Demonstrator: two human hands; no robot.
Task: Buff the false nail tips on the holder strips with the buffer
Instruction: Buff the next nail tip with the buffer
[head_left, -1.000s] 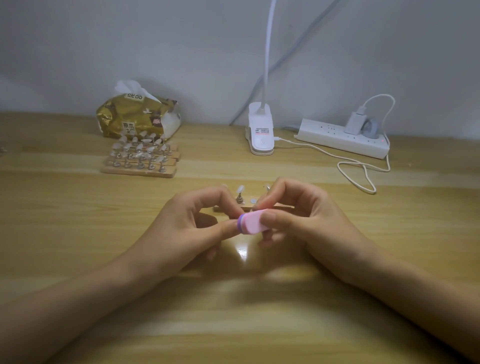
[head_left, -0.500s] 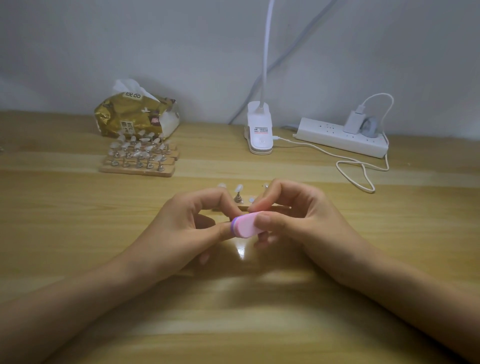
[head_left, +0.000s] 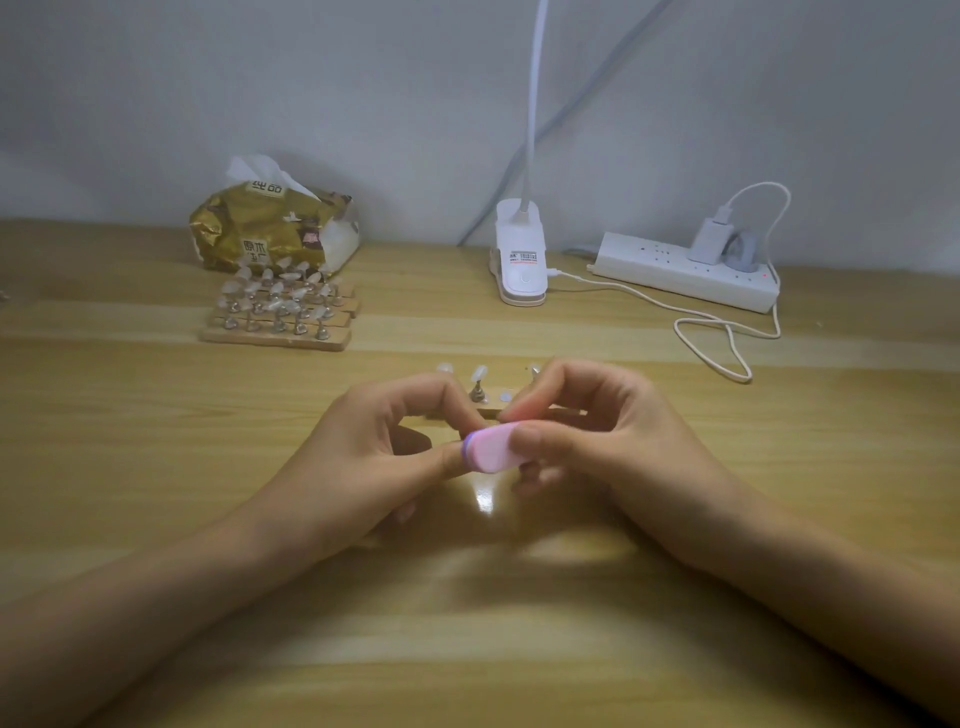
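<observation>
Far left, at the back of the table (head_left: 130, 441): gold tissue pack (head_left: 260, 234), open at the top, one white tissue (head_left: 257, 169) sticking up out of the slit. Rest of its contents hidden by the wrapper.

Just in front of the pack: spare holder strips (head_left: 275, 336), wooden, lying side by side. Rows of small metal stands on them, each topped with a clear tip. Too crowded to count.

Centre, nearer the camera: left hand (head_left: 374, 462), fingers curled, thumb tip against the purple-banded end of the buffer (head_left: 491, 448), index finger bent down toward the holder strip (head_left: 488, 414) behind. Cannot tell whether it pinches anything; hidden by the buffer.

Holder strip flat on the table between and just beyond both hands, mostly covered by them. Three nail tips (head_left: 478, 372) standing up above the fingers, the middle one on a visible metal stand.

Buffer pink, held off the table just in front of the strip, slightly tilted.

Right hand (head_left: 597, 431): grips the buffer, thumb on its near face, index finger curled over the far side, other fingers tucked beneath.

Behind, right of centre: white clip lamp base (head_left: 521, 265), neck rising out of view.

Far right, against the wall: power strip (head_left: 670, 270), holding a white charger (head_left: 709, 241) and a grey plug beside it. White cable (head_left: 727, 358) looped on the table in front.
</observation>
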